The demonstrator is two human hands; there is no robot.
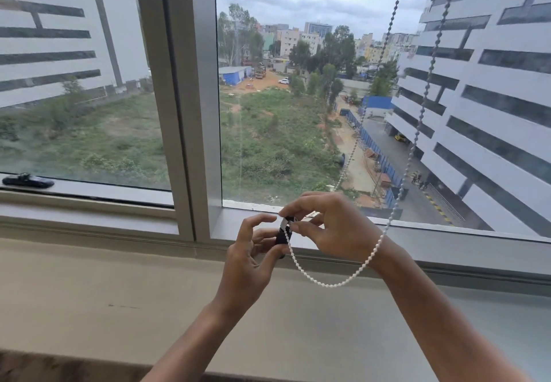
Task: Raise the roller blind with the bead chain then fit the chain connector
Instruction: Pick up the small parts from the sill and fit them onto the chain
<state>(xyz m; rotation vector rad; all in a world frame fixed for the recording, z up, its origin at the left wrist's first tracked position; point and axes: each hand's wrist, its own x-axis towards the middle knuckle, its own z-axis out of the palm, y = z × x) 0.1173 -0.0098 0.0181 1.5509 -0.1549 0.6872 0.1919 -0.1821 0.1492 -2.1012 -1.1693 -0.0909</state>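
**Over the sill: both hands on the connector**

Nearest to me, two bare forearms reach up from the bottom edge across the pale window sill [89, 292]. Just above the sill, in front of the lower window frame [477, 250], my left hand [250, 259] holds the dark chain connector [281, 238] upright, its fingers [259, 222] curled and clamped around the lower body. My right hand [331, 226] meets it from the other side, thumb and forefinger pinched together at the connector's top, where the white bead chain [328, 284] enters. From that pinch the chain sags in a loop under my right wrist, then climbs past the glass on the right. A second strand hangs beside it, running up out of view. Farther left, a small dark object [28, 181] lies on the ledge of the neighbouring pane. Beyond the glass I see a grassy lot between pale, banded buildings under a cloudy sky.
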